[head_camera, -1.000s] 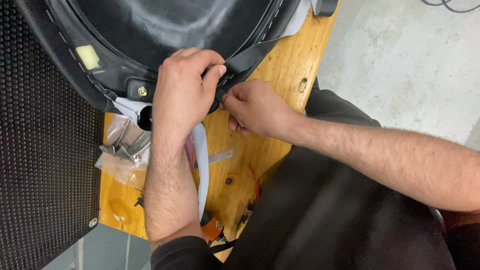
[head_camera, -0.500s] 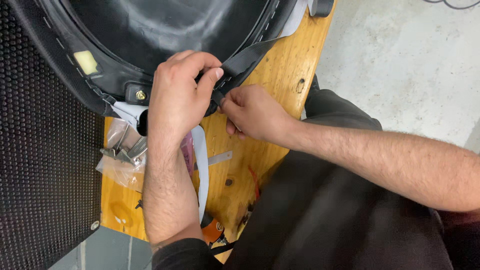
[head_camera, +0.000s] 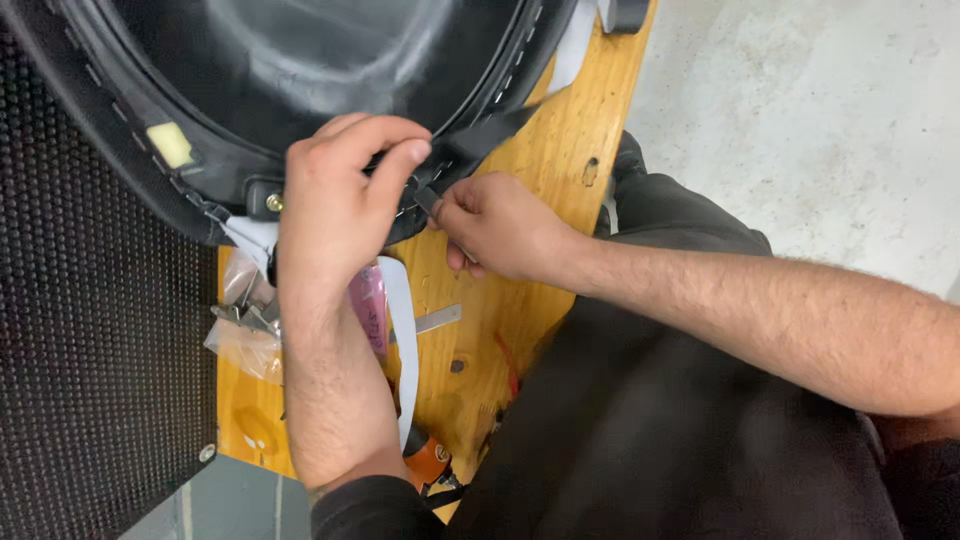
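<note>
A large black padded cover (head_camera: 300, 70) with a stitched rim lies across the top of a wooden workbench (head_camera: 540, 200). My left hand (head_camera: 340, 200) presses down on the rim's near edge, fingers curled over it. My right hand (head_camera: 495, 225) sits just to the right and pinches a small dark metal clip or strap end (head_camera: 425, 198) at the rim, between thumb and fingers. The two hands nearly touch. What lies under my left palm is hidden.
A clear plastic bag of metal parts (head_camera: 245, 320) lies at the bench's left. A white strap (head_camera: 400, 340), a pink item (head_camera: 368, 310), a flat metal strip (head_camera: 440, 320) and an orange-handled tool (head_camera: 430, 462) lie near my forearm. A black perforated panel (head_camera: 90, 350) stands left; concrete floor (head_camera: 820, 120) right.
Both hands have shifted slightly up and left along the rim. My right hand's fingers have closed tighter on the small clip.
</note>
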